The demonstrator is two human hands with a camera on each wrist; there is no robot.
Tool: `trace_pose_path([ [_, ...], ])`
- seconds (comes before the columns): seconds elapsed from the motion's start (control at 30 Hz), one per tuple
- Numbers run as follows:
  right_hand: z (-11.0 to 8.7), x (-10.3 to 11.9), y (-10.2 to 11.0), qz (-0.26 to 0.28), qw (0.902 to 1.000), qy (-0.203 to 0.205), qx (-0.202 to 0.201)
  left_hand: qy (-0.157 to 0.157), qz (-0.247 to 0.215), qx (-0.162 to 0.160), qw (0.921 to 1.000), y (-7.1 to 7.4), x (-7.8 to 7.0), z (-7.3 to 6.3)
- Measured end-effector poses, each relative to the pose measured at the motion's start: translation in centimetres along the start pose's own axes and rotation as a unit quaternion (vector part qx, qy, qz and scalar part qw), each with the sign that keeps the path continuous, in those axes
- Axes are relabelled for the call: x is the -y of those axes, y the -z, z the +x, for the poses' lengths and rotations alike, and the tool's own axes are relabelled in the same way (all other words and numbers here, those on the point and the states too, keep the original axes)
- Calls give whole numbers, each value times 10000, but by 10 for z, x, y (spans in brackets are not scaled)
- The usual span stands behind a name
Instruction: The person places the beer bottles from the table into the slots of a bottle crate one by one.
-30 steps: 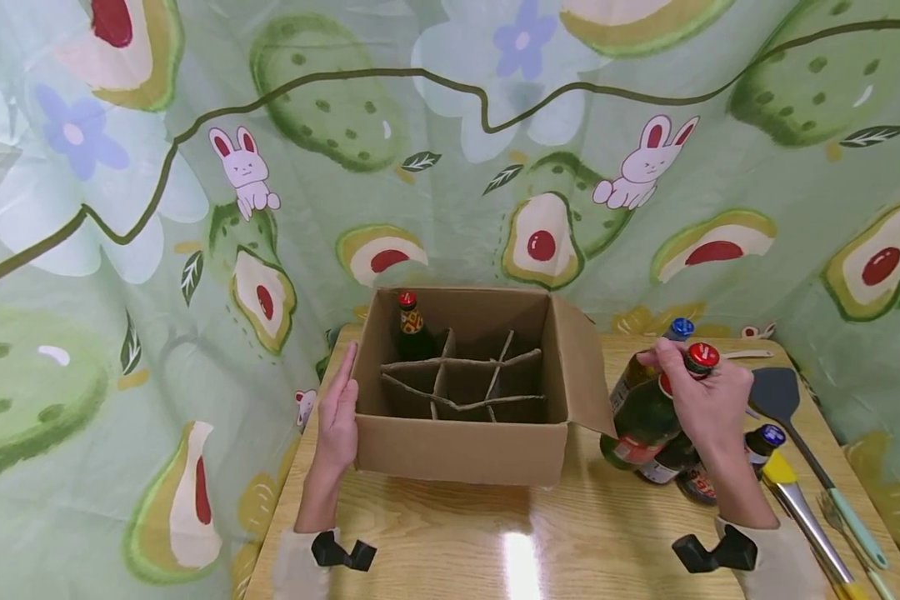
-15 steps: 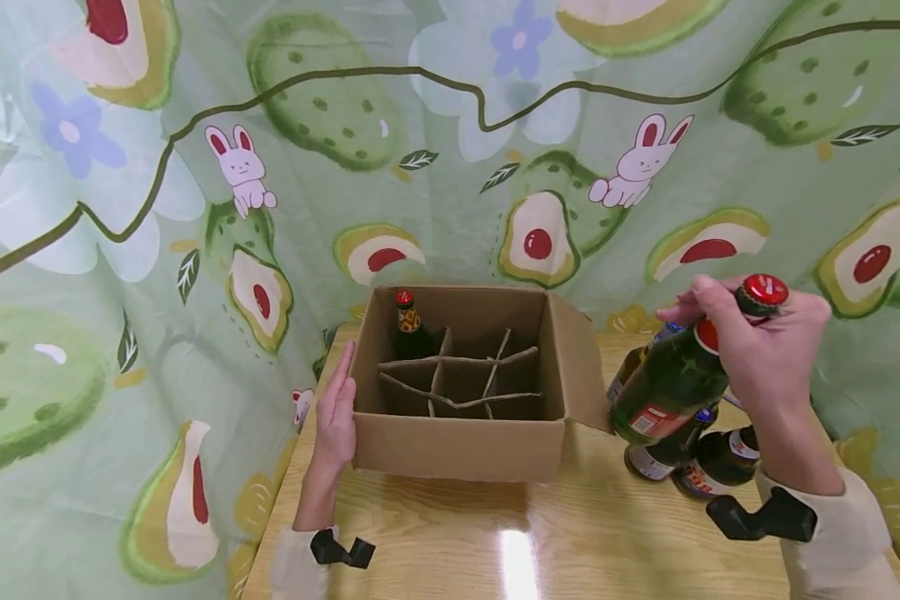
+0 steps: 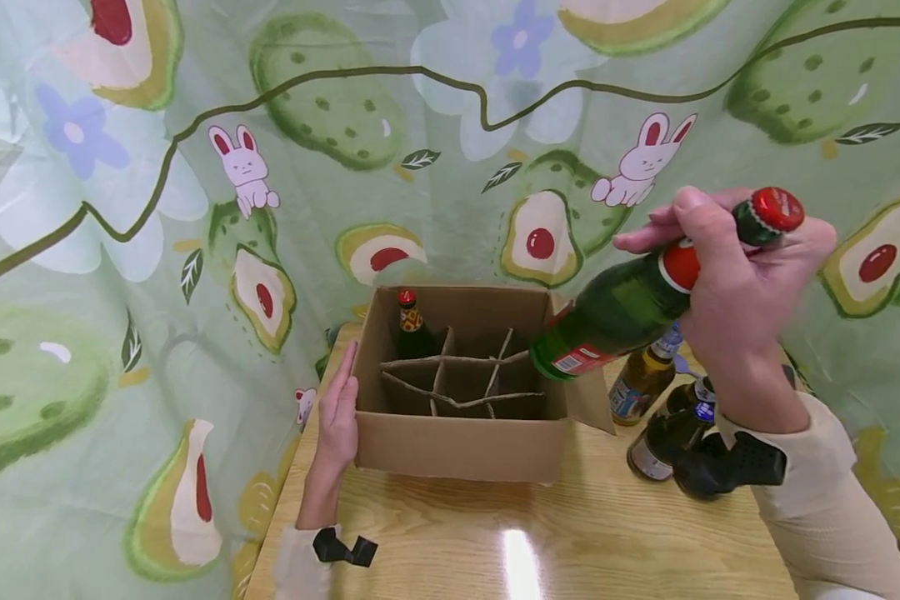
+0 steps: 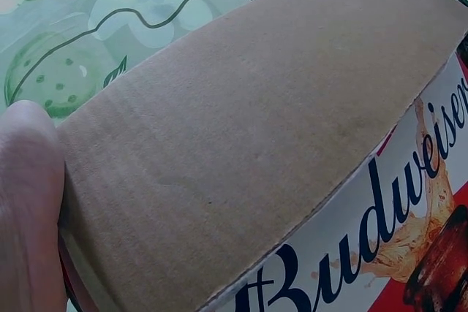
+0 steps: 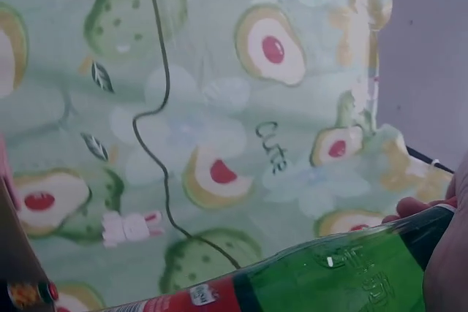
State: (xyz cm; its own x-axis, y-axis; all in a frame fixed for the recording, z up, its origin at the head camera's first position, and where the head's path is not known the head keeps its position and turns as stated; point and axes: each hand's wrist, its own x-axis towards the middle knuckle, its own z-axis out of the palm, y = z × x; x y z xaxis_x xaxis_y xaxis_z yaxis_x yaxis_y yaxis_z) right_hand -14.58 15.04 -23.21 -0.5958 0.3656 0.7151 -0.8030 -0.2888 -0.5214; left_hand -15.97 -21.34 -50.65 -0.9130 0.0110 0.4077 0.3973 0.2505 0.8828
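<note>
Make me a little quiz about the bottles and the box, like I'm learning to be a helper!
1. Pick one: what colour is the cap on the green bottle in the right hand?
A) blue
B) red
C) yellow
2. True or false: the left hand grips a bottle.
3. Fill the gap: in the head view, another bottle stands in the back ... corner of the cardboard box.

Key: 1. B. 2. False; it rests against the box's side. 3. Left.
</note>
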Motion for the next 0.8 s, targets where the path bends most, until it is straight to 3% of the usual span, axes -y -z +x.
trace_pose_path([
  [0.13,-1,-21,-25,354,9994,28,-28,-10,61,-16,10000,0,1,1],
  [0.27,-13,-47,-48,316,9989,-32,334,-121,-4,-99,9999,0,2,1],
  [0.63,-65,-119,-85,-474,9875,-556,1395,-275,26,-150,9995,0,3,3],
  [0.8,-92,-152,-97,-404,9822,-924,1584,-248,78,-152,9995,1,2,2],
])
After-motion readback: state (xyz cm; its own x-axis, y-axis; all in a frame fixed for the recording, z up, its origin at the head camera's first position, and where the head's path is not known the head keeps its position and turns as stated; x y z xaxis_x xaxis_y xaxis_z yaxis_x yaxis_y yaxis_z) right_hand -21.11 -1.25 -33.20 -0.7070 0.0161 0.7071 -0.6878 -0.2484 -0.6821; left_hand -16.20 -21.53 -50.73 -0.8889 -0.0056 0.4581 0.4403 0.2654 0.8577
